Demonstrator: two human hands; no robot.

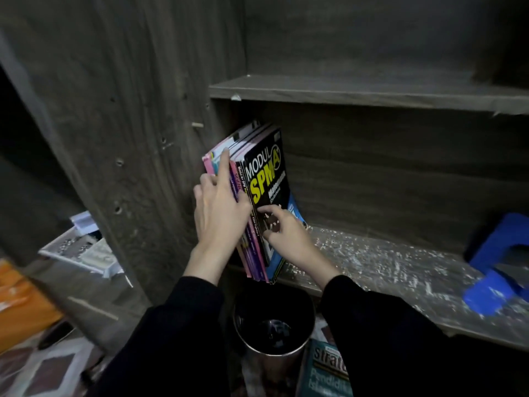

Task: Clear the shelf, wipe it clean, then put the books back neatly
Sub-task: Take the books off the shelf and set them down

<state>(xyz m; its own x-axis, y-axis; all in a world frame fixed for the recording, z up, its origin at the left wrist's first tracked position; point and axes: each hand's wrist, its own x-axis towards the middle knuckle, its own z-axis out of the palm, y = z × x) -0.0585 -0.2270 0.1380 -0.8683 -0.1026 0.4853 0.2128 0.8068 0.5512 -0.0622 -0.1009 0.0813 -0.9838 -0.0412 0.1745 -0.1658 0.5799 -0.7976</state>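
Several books (249, 167) stand upright at the left end of the lower shelf (372, 256), leaning against the cabinet's side wall. The front one is a black book (267, 173) with yellow "SPM" lettering. Behind it a blue book (294, 213) shows partly. My left hand (219, 207) lies flat against the spines, fingers spread and pointing up. My right hand (282, 233) touches the lower cover of the black book with its fingertips. Neither hand closes around a book.
A blue bookend (498, 265) sits at the shelf's right end. The upper shelf (357, 93) holds nothing visible. Below the shelf stand a black bin (274, 325) and a teal book (326, 371). A white basket (77, 247) and an orange item (20, 305) are at left.
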